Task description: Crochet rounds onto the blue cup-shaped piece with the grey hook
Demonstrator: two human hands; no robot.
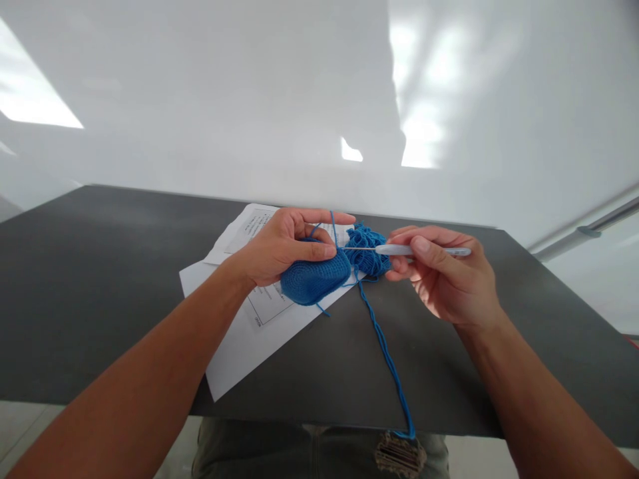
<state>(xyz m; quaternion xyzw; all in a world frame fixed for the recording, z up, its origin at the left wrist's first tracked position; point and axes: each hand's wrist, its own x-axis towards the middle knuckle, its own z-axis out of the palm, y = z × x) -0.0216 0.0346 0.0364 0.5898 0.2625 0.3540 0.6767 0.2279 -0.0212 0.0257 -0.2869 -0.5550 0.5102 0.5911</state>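
My left hand [287, 246] pinches the upper edge of a blue crochet piece [314, 276] between thumb and fingers. Its index finger stretches out to the right, with a strand of blue yarn running over it. In my right hand [444, 266] is a crochet hook [394, 249] with a pale handle, held level. The hook's thin metal shaft points left and its tip meets the top edge of the piece, by my left thumb. Whether a loop sits on the tip is too small to tell. A loose tangle of blue yarn [369, 249] lies just behind, between my hands.
Printed paper sheets [234, 359] lie under the work on the dark table [124, 266]. Doubled yarn strands [382, 339] trail from the tangle over the table's front edge toward my lap. A white wall [239, 100] stands behind the table.
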